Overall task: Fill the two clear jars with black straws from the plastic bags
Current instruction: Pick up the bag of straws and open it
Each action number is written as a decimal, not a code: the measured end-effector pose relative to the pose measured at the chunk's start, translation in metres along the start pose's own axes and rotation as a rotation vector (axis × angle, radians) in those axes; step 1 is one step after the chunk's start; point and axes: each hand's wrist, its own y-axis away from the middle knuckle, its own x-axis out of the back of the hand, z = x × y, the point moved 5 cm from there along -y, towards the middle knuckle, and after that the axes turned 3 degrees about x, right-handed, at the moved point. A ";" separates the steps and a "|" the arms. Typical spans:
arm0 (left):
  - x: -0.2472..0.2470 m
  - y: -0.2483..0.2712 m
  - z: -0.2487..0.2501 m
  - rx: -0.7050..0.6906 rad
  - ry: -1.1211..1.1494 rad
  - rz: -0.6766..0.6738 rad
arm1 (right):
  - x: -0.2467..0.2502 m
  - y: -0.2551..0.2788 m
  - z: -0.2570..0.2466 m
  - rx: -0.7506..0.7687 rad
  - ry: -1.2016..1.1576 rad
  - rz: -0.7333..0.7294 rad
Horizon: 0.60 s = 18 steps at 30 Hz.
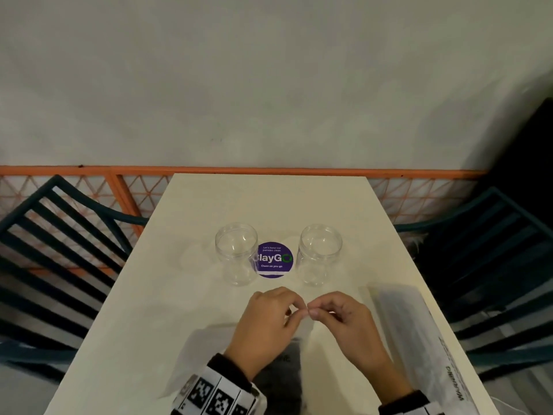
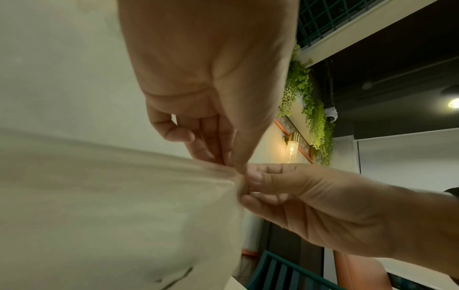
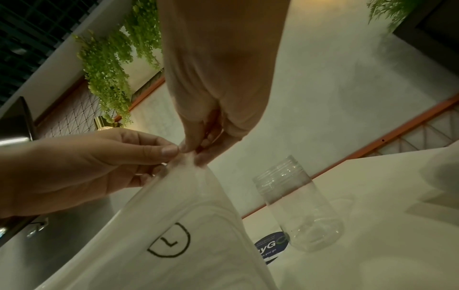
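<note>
I pinch the top edge of the plastic bag (image 1: 278, 369) with both hands: my left hand (image 1: 269, 319) and my right hand (image 1: 344, 322) meet fingertip to fingertip, each gripping the film at one spot. The dark mass low in the bag appears to be the black straws (image 1: 281, 381), though the view is blurred. Risk: pulling the film apart unevenly may tear it down the side and spill straws across the table (image 1: 209, 205). Both clear jars stand empty beyond my hands, the left jar (image 1: 236, 254) and the right jar (image 1: 319, 254) flanking the purple sticker (image 1: 273, 260). A second bag (image 1: 419, 339) lies right of my hands.
</note>
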 end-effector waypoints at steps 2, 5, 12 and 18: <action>0.000 0.002 0.002 -0.034 -0.102 0.005 | 0.001 -0.001 -0.006 0.059 0.085 -0.020; 0.003 0.006 0.001 -0.069 -0.192 0.015 | 0.000 -0.002 -0.012 0.106 0.146 -0.024; 0.033 0.016 -0.025 -0.034 -0.261 0.087 | 0.022 -0.008 0.002 0.080 0.100 0.115; 0.057 0.023 -0.037 -0.043 -0.321 0.134 | 0.024 -0.013 -0.001 0.056 0.117 0.083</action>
